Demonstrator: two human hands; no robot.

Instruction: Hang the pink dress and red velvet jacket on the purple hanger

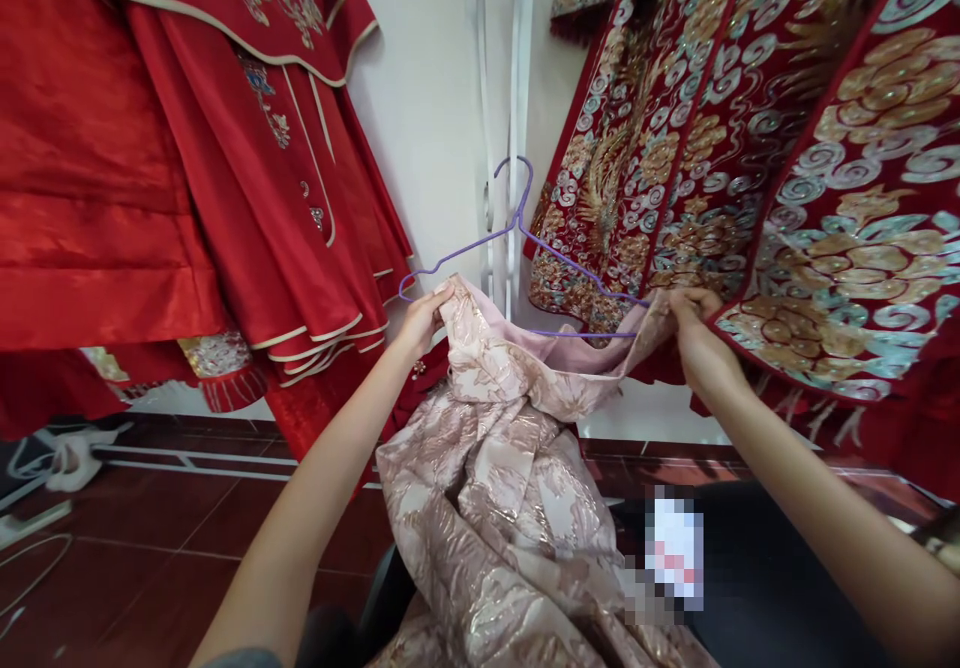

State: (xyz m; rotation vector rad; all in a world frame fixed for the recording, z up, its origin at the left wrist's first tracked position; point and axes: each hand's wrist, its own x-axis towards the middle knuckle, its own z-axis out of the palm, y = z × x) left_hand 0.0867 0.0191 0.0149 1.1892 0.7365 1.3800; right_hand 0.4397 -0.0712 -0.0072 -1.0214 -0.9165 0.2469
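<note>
Your left hand (pixel 424 320) and right hand (pixel 696 336) each pinched the pink dress (pixel 495 468) at one end of the purple hanger (pixel 517 219); the hanger could slip out, I think, if one grip loosened.

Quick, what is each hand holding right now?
Left hand: closed, pinching the pink brocade garment at the left end of the purple hanger.
Right hand: closed, gripping the same garment by the hanger's right end.

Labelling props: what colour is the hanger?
Purple. The hanger above the pink garment shows best in head view.
</note>
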